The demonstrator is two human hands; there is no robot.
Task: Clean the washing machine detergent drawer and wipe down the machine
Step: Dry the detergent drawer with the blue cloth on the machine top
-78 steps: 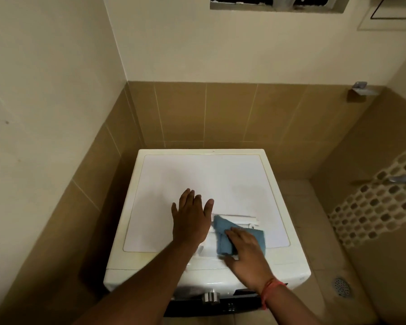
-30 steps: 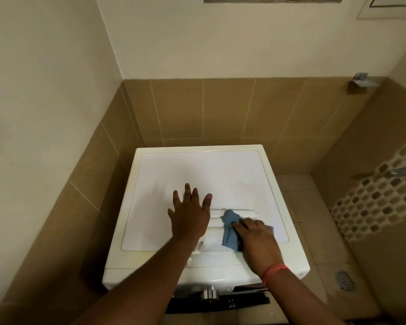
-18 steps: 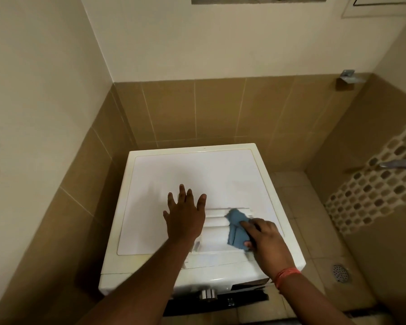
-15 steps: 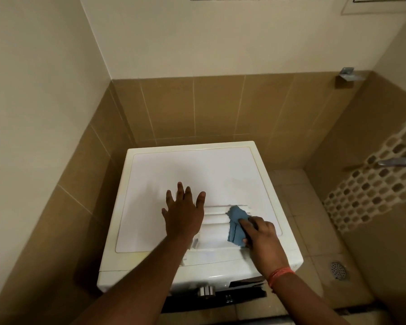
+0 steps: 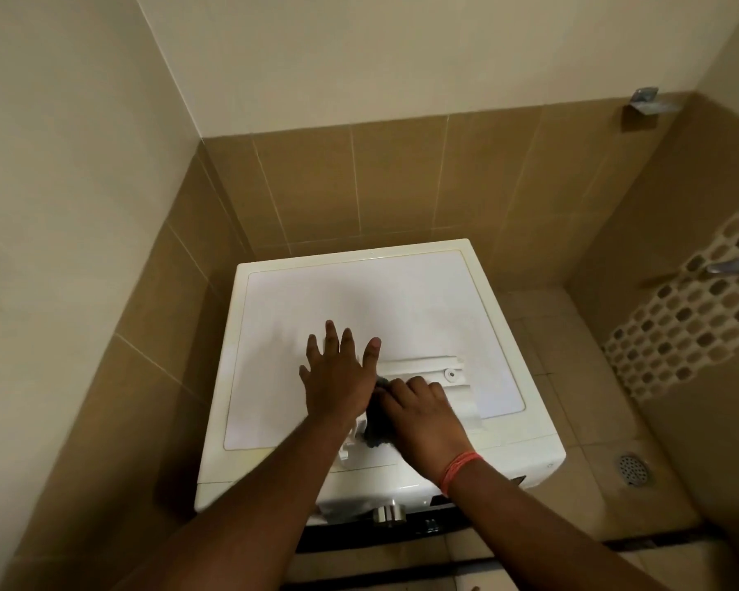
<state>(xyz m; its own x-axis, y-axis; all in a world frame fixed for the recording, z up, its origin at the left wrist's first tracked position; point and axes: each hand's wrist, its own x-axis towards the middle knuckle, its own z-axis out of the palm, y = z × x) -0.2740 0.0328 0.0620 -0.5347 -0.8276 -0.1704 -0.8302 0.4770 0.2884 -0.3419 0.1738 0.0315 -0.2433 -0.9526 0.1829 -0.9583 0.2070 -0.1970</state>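
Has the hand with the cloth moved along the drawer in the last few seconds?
Yes. The right hand and its cloth have slid leftward along the detergent drawer, up against the flat left hand.

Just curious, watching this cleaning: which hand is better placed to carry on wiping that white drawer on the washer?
The right hand, probably. It already grips the cloth on the drawer, which lies atop the washer. The left hand rests flat beside it, holding no cloth, seemingly bracing.
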